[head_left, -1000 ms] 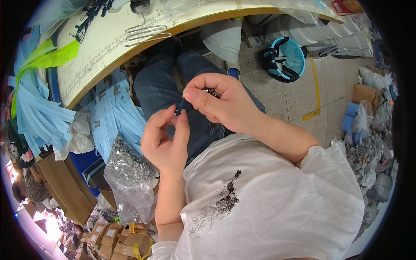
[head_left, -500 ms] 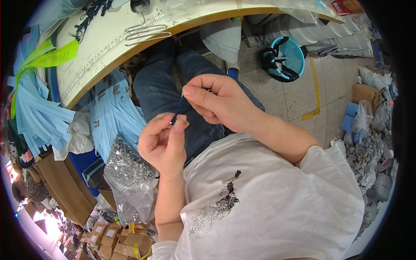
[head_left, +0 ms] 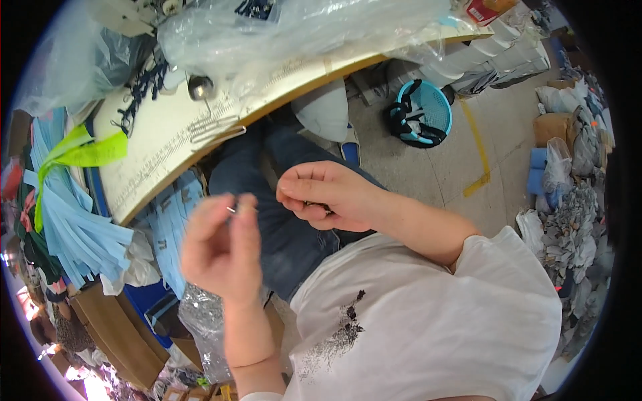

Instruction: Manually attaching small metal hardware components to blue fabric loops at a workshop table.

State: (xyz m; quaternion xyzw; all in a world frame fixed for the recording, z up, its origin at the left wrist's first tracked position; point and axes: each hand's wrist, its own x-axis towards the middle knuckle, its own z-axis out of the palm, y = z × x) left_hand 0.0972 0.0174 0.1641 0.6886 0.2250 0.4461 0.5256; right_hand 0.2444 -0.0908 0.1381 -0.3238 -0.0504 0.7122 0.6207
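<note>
My left hand (head_left: 224, 250) is raised, slightly blurred, with thumb and finger pinched on a small shiny metal piece (head_left: 232, 209) whose kind is too small to tell. To its right, over my lap, my right hand (head_left: 334, 197) is closed, thumb against curled fingers. A small dark thing (head_left: 319, 206) shows inside that palm, mostly hidden by the fingers. The hands are apart. Below my left wrist lies a clear plastic bag (head_left: 204, 321) with many small silvery pieces. Light-blue fabric strips (head_left: 167, 230) with dark metal clips hang beyond my left hand.
A curved white tabletop (head_left: 160, 154) with a wooden edge runs ahead, bearing bent metal wire (head_left: 217, 130), dark cords (head_left: 144, 90) and plastic sheeting (head_left: 301, 33). A turquoise basket (head_left: 438, 110) stands on the floor. Cardboard (head_left: 120, 334) is at left, a scrap heap (head_left: 575, 234) at right.
My hands have separated: the left moved left and lower, the right lower. The short dark-blue strip stretched between them no longer shows there. The view has shifted, showing more of the tabletop.
</note>
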